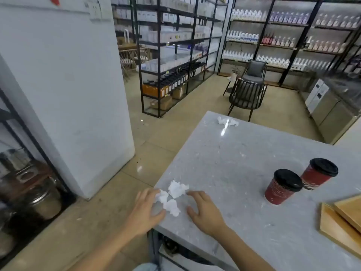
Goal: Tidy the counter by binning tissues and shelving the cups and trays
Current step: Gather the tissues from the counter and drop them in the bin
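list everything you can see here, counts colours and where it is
crumpled tissues: a small cluster, white, near corner of the counter between the hands
far tissue: one, white, far edge of the counter
cups: two, red with black lids, upright, right side of the counter
wooden trays: two, tan, one overlapping the other, right edge of the counter
counter: one, pale grey
chairs: two, dark, on the floor beyond the counter
shelving: black racks stocked with bottles, background
left hand: open, beside the tissues
right hand: open, beside the tissues
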